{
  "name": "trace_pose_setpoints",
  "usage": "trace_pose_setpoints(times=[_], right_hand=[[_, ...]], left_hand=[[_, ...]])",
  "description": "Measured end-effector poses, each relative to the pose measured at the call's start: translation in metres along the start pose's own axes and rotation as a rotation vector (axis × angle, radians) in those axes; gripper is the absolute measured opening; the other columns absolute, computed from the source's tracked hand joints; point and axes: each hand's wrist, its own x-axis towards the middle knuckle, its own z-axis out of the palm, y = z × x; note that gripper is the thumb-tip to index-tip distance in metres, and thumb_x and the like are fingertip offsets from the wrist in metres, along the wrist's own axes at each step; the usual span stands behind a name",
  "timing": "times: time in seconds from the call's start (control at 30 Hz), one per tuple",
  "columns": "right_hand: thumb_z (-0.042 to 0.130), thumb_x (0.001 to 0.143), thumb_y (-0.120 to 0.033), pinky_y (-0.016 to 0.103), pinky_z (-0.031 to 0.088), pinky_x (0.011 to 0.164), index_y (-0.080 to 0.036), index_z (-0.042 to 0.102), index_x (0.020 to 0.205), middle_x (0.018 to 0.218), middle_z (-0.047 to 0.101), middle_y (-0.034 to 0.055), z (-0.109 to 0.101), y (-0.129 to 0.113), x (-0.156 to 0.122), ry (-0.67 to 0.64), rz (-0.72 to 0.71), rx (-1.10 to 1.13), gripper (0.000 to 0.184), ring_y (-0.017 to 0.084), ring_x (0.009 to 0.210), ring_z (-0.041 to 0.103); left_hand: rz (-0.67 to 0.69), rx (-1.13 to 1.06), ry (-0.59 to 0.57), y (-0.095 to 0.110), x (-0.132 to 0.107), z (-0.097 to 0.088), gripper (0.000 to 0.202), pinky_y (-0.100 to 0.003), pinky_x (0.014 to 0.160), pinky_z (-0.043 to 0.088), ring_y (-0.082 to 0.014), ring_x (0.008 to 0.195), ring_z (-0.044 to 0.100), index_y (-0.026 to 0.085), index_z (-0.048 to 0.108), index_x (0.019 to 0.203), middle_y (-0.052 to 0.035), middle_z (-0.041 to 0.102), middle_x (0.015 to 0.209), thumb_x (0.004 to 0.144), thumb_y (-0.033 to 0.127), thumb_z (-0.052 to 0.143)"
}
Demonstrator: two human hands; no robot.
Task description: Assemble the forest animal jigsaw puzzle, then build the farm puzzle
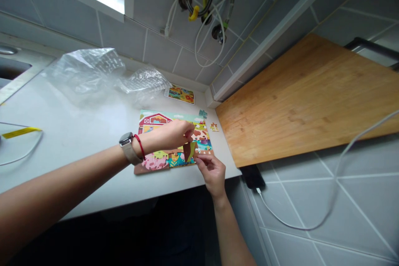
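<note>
left grip held over farm jigsaw puzzle, clench unclear | right grip clenched on tilted brown puzzle piece | puzzle laid on white counter

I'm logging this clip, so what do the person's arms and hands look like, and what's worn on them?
The left hand has a square-faced watch on a pale band, with a thin red cord bracelet beside it. The right hand shows no watch or bracelet. Both forearms are bare, with no sleeves or gloves in view.
</note>
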Motion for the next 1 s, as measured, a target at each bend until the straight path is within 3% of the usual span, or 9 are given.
trace_pose_setpoints(times=[0.17, 0.43, 0.67, 0.8, 0.93, 1.0], right_hand=[[0.083, 0.085, -0.039, 0.039, 0.066, 0.083, -0.022, 0.083, 0.094, 0.094, 0.083, 0.0087, -0.003, 0.006, -0.003, 0.041, 0.027, 0.012, 0.020, 0.026, 0.090, 0.079], [0.085, 0.082, -0.041, 0.040, 0.067, 0.084, -0.021, 0.085, 0.096, 0.095, 0.084, 0.0099, -0.003, 0.015, -0.002, 0.116, 0.126, 0.039, 0.025, 0.027, 0.088, 0.081], [0.085, 0.082, -0.044, 0.045, 0.067, 0.087, -0.019, 0.085, 0.103, 0.099, 0.084, 0.0112, -0.004, 0.015, -0.002, 0.164, 0.153, 0.089, 0.032, 0.029, 0.087, 0.082], [0.079, 0.089, -0.045, 0.044, 0.066, 0.086, -0.019, 0.082, 0.117, 0.104, 0.084, 0.0122, -0.004, 0.017, -0.003, 0.157, 0.150, 0.114, 0.038, 0.029, 0.094, 0.081], [0.073, 0.095, -0.043, 0.042, 0.065, 0.088, -0.023, 0.074, 0.135, 0.121, 0.080, 0.0121, -0.002, 0.021, -0.006, 0.087, 0.155, 0.219, 0.044, 0.029, 0.106, 0.079], [0.070, 0.097, -0.042, 0.043, 0.064, 0.092, -0.024, 0.070, 0.139, 0.121, 0.080, 0.0118, -0.001, 0.023, -0.009, 0.056, 0.151, 0.260, 0.046, 0.030, 0.111, 0.077]], left_hand=[[-0.049, 0.078, 0.019, 0.000, 0.000, -0.003, 0.010, -0.027, 0.055, 0.033, -0.0151, 0.060, 0.054, 0.020, 0.060, 0.076, -0.0017, 0.067, 0.072, 0.083, 0.012, 0.059], [0.044, 0.070, -0.033, -0.005, 0.000, 0.004, 0.014, -0.026, 0.055, 0.033, -0.0138, 0.062, 0.059, 0.019, 0.059, 0.074, -0.0017, 0.069, 0.075, 0.080, 0.007, 0.059], [-0.079, 0.146, 0.055, -0.001, -0.002, -0.006, 0.015, -0.028, 0.055, 0.032, -0.0170, 0.059, 0.057, 0.021, 0.061, 0.077, -0.0012, 0.062, 0.065, 0.086, 0.010, 0.055], [-0.024, 0.131, 0.042, -0.006, -0.003, -0.001, 0.005, -0.028, 0.056, 0.035, -0.0187, 0.065, 0.063, 0.021, 0.060, 0.089, -0.0031, 0.068, 0.077, 0.088, 0.017, 0.063], [0.110, 0.067, 0.076, -0.005, -0.006, 0.009, 0.046, -0.028, 0.062, 0.043, -0.0231, 0.081, 0.069, 0.020, 0.050, 0.117, -0.0064, 0.072, 0.096, 0.079, 0.022, 0.077], [0.128, 0.053, 0.090, 0.000, -0.008, 0.012, 0.047, -0.028, 0.063, 0.044, -0.0238, 0.085, 0.070, 0.021, 0.048, 0.115, -0.0068, 0.071, 0.098, 0.078, 0.019, 0.077]])
